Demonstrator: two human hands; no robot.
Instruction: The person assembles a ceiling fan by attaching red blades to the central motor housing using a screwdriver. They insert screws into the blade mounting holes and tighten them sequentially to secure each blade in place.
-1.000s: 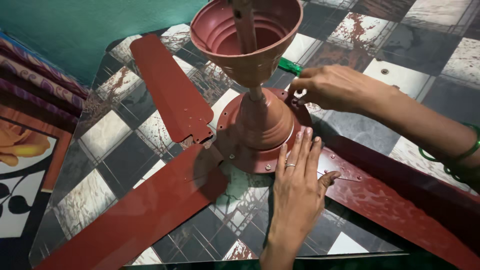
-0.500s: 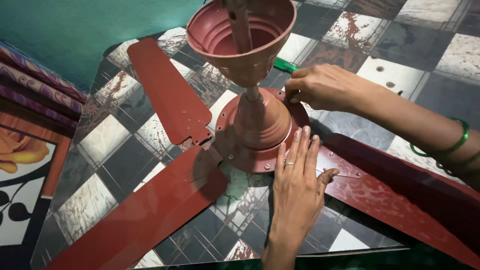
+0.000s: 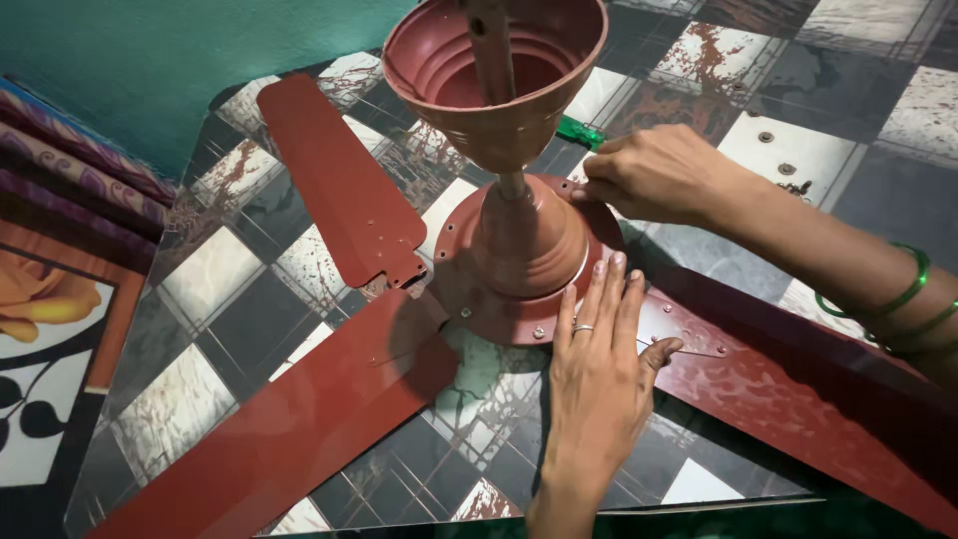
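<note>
At the far left we see a striped cloth (image 3: 70, 180) and a picture with an orange flower (image 3: 40, 299). Next come two red blades: one (image 3: 339, 190) points up and left, and one (image 3: 289, 429) lies low on the tile floor (image 3: 230, 269). In the middle sits the fan (image 3: 519, 260), flat on the floor, with its rod and red cup (image 3: 494, 70) sticking up toward us.

Our left hand (image 3: 599, 369) lies flat, palm down. Its fingers are straight and close together, and the tips touch the fan's round edge. The thumb rests on the third blade (image 3: 798, 389).

Our right hand (image 3: 654, 175) is at the fan's far edge. Its fingers are curled and bunched together. We cannot tell what they pinch. A green tool (image 3: 581, 132) peeks out just behind it. Two small screws (image 3: 766, 137) lie farther right.

Not much has changed in the last second. Both hands stayed in the same spots, so we think the work at that edge is still going on.
</note>
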